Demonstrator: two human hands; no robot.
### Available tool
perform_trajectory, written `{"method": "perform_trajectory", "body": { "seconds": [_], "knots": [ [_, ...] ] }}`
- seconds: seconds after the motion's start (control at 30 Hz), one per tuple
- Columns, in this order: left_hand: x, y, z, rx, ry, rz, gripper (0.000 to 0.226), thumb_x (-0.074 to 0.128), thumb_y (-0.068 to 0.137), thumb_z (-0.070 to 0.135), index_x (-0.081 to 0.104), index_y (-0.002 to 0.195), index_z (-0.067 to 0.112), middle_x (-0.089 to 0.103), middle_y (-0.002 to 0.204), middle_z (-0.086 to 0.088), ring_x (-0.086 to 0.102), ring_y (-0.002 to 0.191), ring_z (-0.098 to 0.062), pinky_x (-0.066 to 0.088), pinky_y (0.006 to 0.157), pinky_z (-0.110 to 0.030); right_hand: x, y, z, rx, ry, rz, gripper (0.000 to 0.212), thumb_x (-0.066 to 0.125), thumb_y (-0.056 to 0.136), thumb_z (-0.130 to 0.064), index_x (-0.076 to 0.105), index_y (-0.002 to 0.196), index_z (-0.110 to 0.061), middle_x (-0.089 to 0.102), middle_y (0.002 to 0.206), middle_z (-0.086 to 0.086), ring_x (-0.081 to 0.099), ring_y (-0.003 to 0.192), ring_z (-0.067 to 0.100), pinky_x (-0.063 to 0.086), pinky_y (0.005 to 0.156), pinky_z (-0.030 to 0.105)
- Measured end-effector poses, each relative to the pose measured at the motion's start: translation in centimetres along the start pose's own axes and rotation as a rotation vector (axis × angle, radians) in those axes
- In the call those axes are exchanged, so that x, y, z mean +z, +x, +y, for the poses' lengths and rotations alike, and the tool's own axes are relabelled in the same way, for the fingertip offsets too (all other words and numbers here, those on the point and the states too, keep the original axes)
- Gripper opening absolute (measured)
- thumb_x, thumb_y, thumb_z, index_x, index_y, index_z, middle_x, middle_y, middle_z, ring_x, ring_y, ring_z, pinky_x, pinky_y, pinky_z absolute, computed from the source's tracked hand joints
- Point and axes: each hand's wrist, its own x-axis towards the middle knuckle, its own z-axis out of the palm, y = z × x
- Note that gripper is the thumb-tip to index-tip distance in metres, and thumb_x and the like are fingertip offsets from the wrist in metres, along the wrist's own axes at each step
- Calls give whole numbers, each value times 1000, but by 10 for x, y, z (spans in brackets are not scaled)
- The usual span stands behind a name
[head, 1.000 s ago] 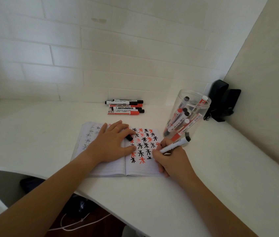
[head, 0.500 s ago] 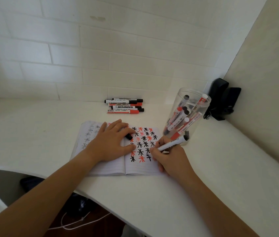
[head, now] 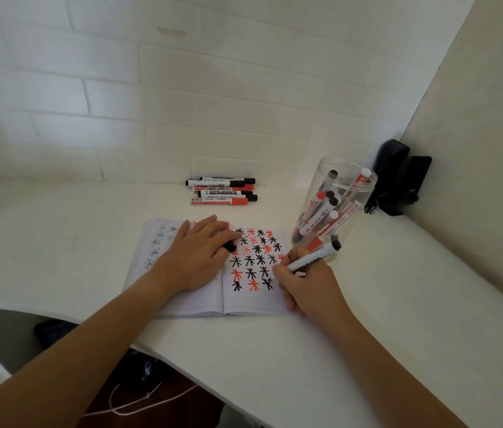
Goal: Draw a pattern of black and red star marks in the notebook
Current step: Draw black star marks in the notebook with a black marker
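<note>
Judging by the bottom row, a black star is being drawn: a marker [head: 309, 260] is pinched in the right hand [head: 307, 287], the notebook [head: 253, 299] pressed flat by the left hand [head: 196, 257] with a cap [head: 229, 246] tucked under its fingers, so a red mark is probably called for next from the pens [head: 221, 191] further back.

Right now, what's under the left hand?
The left hand lies on the open notebook, across its left page and centre fold. A black cap pokes out beneath the fingers. Any marks under the palm are hidden.

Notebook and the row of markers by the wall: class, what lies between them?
In the head view, only bare white desk lies between the notebook and the row of markers.
</note>
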Motion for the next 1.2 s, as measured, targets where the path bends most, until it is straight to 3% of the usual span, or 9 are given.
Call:
{"method": "perform_trajectory", "body": {
  "seconds": [0.23,0.3,0.37,0.43,0.57,0.67,0.83,1.0,1.2],
  "knots": [
    [-1,-2,0,11,-85,55,54,23,96,41,47,144,42,39,154,15,14,152,-9,3,124,-50,0,1,0,-10,30,-123,20,64,94,-7,50,90,6,56,60,8,46,39,13,37,39,18],
    [0,-2,-1,55,-127,116,44,34,99,34,58,135,36,51,145,12,29,147,-12,17,123,-51,0,0,0,-22,46,-124,20,64,95,-8,51,90,5,57,60,8,47,39,13,37,39,18],
    [-1,-1,-2,135,-154,206,34,46,96,27,68,122,27,61,129,8,49,128,-13,38,111,-47,-1,-1,-1,-47,85,-97,21,65,98,-13,52,89,1,58,60,6,47,39,15,36,39,19],
    [-2,-1,-1,185,-176,270,25,58,95,20,72,115,25,63,118,7,53,113,-13,46,99,-41,-2,0,-2,-81,137,-48,24,68,99,-21,54,89,-4,61,60,4,47,39,16,37,39,21],
    [-5,-4,3,272,-201,290,24,65,95,16,69,115,29,61,108,12,50,105,-9,44,91,-31,-4,1,-4,-116,248,-10,28,74,95,-29,55,91,-10,56,57,9,44,40,18,38,39,24],
    [-8,-6,5,300,-252,252,23,63,98,17,68,115,32,63,107,17,52,105,-5,43,90,-24,-3,0,-7,-178,277,-47,14,73,96,-28,61,94,-21,62,60,20,49,40,25,40,40,25],
    [-10,-9,9,282,-286,220,24,63,97,16,66,116,32,63,107,19,52,107,1,40,90,-17,0,1,-9,-220,341,-46,7,64,102,-22,64,96,-24,75,88,11,61,47,29,45,40,27],
    [-11,-10,10,329,-278,217,25,65,96,14,66,116,28,62,105,17,52,105,-3,44,90,-24,6,5,-7,-239,273,-52,9,65,102,-22,64,95,-28,75,87,9,62,48,29,46,41,30],
    [-11,-10,10,356,-282,217,25,63,97,13,65,115,29,58,104,17,51,104,-4,45,90,-30,6,9,-3,-253,259,-78,6,69,99,-21,67,98,-27,72,81,19,64,52,29,49,46,34]
  ]
}}
